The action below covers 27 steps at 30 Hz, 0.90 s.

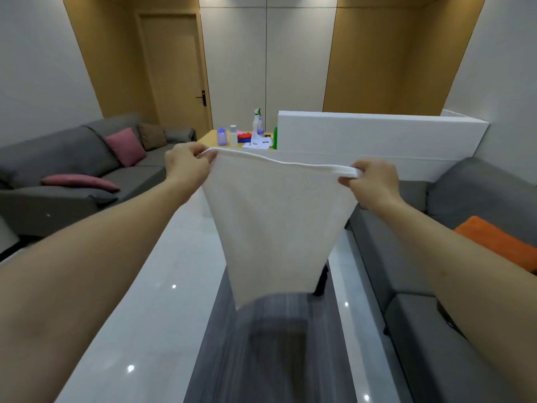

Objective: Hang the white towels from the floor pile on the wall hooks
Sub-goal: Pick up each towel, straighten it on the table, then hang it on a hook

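Note:
A white towel (273,216) hangs spread out in front of me, held by its top hem at chest height. My left hand (187,164) pinches the hem's left corner, and my right hand (370,181) grips the right corner. The cloth narrows downward and its lower edge ends above the grey rug (276,344). No floor pile and no wall hooks are in view.
Grey sofas line both sides: one at left (72,170) with pink cushions, one at right (421,257) bearing an orange cloth (499,239). Ahead stand a white partition (377,135) and a wooden table (209,139) with bottles. A wooden door (174,71) is at the back left.

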Each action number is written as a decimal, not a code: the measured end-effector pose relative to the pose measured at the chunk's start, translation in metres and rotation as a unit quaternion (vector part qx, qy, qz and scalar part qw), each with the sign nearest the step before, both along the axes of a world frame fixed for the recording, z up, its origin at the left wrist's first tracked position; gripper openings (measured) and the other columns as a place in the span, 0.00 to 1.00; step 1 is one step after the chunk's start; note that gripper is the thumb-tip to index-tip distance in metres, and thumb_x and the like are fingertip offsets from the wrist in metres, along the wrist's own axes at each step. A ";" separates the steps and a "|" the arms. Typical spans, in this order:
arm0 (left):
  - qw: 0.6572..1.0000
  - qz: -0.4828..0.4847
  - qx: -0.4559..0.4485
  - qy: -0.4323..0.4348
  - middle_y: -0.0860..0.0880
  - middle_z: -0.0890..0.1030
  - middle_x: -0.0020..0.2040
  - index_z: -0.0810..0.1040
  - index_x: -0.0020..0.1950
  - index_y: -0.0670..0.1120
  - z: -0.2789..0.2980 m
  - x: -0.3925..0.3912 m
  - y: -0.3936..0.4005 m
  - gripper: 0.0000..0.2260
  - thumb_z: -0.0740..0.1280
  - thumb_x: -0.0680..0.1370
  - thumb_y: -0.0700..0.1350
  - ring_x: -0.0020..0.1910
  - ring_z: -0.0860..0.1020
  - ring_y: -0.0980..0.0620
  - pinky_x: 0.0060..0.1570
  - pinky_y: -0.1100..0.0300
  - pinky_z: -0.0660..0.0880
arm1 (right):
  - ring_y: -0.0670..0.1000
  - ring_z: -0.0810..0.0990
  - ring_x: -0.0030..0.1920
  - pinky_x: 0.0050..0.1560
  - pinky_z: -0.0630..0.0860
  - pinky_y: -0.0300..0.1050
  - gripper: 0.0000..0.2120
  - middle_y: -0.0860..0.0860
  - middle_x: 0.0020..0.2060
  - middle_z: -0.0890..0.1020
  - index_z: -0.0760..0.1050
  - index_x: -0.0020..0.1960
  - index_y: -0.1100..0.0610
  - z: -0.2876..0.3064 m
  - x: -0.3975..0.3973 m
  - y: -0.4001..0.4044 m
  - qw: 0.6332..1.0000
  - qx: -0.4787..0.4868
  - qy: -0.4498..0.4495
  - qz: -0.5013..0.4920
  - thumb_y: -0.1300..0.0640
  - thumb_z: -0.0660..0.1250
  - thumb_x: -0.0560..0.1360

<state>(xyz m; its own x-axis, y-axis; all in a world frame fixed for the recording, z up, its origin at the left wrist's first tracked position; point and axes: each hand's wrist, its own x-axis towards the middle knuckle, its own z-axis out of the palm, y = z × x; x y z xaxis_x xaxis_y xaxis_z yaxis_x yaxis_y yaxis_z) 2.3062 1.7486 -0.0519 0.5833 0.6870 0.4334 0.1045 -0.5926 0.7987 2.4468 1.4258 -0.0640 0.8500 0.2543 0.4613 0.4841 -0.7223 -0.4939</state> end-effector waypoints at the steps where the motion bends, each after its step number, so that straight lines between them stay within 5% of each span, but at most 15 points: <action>1: 1.000 -0.004 -0.007 0.000 0.51 0.84 0.41 0.85 0.43 0.53 -0.004 -0.011 -0.002 0.08 0.69 0.75 0.55 0.44 0.83 0.48 0.51 0.49 0.81 | 0.54 0.79 0.39 0.42 0.79 0.50 0.07 0.51 0.36 0.81 0.81 0.43 0.53 -0.004 -0.009 -0.002 1.000 0.002 0.006 0.003 0.50 0.75 0.72; 5: 0.999 -0.021 -0.032 0.030 0.54 0.84 0.39 0.84 0.38 0.56 -0.043 -0.071 -0.008 0.08 0.70 0.74 0.56 0.46 0.82 0.49 0.53 0.50 0.80 | 0.54 0.77 0.39 0.38 0.68 0.44 0.08 0.52 0.33 0.79 0.78 0.38 0.49 -0.040 -0.057 -0.011 0.999 -0.009 0.033 -0.008 0.49 0.76 0.70; 13: 0.980 -0.033 -0.082 0.176 0.49 0.81 0.39 0.83 0.43 0.50 -0.176 -0.218 -0.043 0.07 0.69 0.78 0.50 0.39 0.77 0.50 0.35 0.62 0.70 | 0.59 0.81 0.43 0.43 0.77 0.48 0.06 0.57 0.39 0.84 0.85 0.46 0.52 -0.174 -0.196 -0.031 0.991 -0.024 0.129 -0.032 0.54 0.70 0.74; 23: 0.901 -0.105 -0.124 0.402 0.49 0.81 0.42 0.84 0.48 0.47 -0.345 -0.404 -0.101 0.07 0.69 0.78 0.49 0.42 0.78 0.52 0.38 0.63 0.70 | 0.52 0.78 0.36 0.30 0.69 0.41 0.08 0.49 0.32 0.78 0.83 0.46 0.51 -0.359 -0.404 -0.106 0.927 -0.187 0.321 -0.058 0.57 0.66 0.78; 27: 0.849 -0.151 -0.121 0.492 0.49 0.81 0.43 0.84 0.51 0.45 -0.395 -0.439 -0.116 0.10 0.69 0.78 0.49 0.40 0.76 0.55 0.38 0.64 0.70 | 0.51 0.80 0.37 0.37 0.77 0.43 0.07 0.49 0.33 0.80 0.83 0.44 0.54 -0.406 -0.446 -0.125 0.876 -0.265 0.400 -0.052 0.55 0.67 0.76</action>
<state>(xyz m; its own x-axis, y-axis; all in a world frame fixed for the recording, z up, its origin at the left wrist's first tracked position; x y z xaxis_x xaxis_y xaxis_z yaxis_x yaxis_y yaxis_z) 1.8671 1.6322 -0.4471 0.7465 0.4408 -0.4985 0.6639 -0.5430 0.5142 2.0012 1.3006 -0.4698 0.8786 0.1535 -0.4523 0.0535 -0.9726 -0.2262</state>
